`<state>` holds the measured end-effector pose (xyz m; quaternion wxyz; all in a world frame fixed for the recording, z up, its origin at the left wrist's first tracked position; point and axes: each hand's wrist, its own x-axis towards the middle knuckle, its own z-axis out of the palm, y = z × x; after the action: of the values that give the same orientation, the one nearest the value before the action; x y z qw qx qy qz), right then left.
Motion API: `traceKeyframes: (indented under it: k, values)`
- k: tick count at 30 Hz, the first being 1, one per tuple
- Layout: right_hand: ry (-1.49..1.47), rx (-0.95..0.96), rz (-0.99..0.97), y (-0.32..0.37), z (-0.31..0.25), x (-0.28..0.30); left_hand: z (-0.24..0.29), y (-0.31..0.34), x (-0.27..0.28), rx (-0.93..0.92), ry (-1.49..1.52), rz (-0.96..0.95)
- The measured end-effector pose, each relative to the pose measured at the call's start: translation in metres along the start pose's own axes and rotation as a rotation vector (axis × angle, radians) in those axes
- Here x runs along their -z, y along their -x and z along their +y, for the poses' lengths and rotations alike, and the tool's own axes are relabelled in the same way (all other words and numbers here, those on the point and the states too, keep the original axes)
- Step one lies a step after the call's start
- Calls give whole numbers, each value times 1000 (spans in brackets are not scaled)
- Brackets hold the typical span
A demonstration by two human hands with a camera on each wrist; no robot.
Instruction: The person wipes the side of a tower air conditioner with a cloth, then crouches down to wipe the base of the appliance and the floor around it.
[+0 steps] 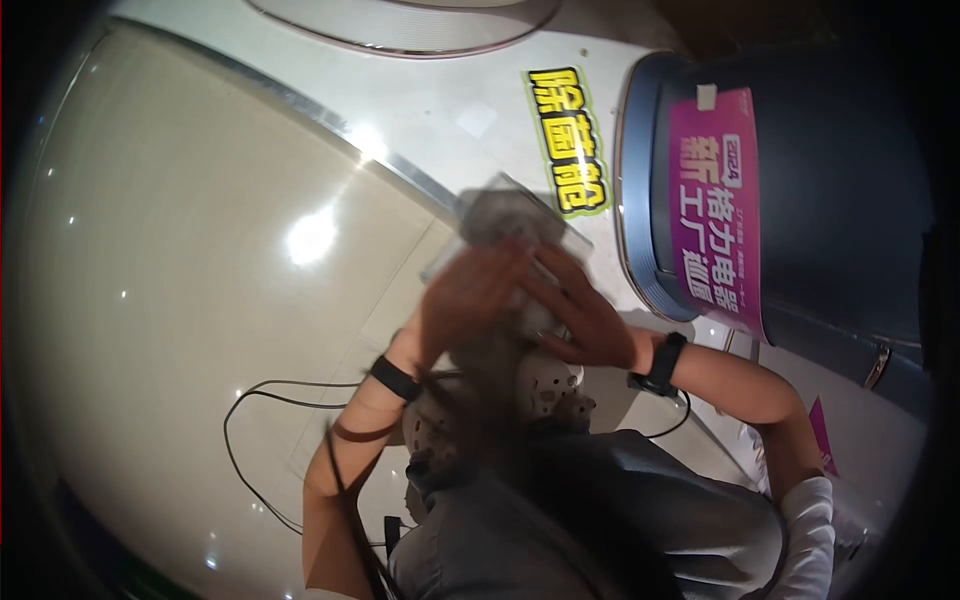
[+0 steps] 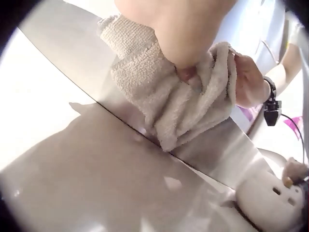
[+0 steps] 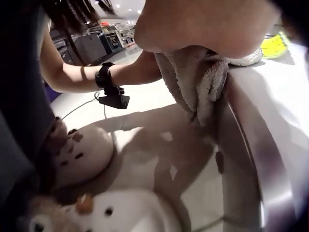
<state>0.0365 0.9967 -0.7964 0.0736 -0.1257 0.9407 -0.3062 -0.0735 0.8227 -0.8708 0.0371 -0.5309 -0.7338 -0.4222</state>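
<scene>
A beige-grey terry cloth point(image 2: 140, 72) hangs in folds between both hands, over the metal edge of a white platform point(image 3: 285, 101). My left hand point(image 1: 470, 295) grips it, its heel and thumb side large at the top of the left wrist view. Close beside it, my right hand point(image 1: 585, 315) holds the bunched cloth from the other side; in the right wrist view the cloth point(image 3: 193, 82) droops below that hand point(image 3: 207, 24). The head view is blurred at the hands, and most fingertips are hidden.
A dark blue rounded appliance point(image 1: 830, 200) with a pink label stands right of the hands. A yellow-black sticker point(image 1: 567, 140) lies on the platform, and a round white base point(image 1: 420, 25) is behind. Tiled floor point(image 1: 220, 220) spreads left; a cable point(image 1: 228, 440) and light perforated shoes point(image 1: 548, 385) are below.
</scene>
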Motion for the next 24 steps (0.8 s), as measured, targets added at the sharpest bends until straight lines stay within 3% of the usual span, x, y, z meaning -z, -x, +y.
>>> traceKeyframes:
  k: [2,3,4,7,10,16,18,24]
  values:
    - [28,104,22,-50,-4,-4,-32,-4,32,118,-40,-83]
    - [-2,61,27,-75,-5,-5,-45,-6,44,139,-61,-84]
    - [-31,15,34,-96,-4,-6,-57,-10,55,163,-119,-40]
    - [-80,123,110,-147,8,-6,-83,-27,84,209,-195,27]
    - [-37,112,53,-167,15,1,-86,-30,95,249,-217,31]
    - [-96,228,153,-128,33,-6,-51,-30,71,344,-142,33]
    - [32,85,68,-100,26,0,-34,-28,55,350,-111,1]
    - [117,32,66,-46,30,-2,-5,-27,31,289,-72,-80]
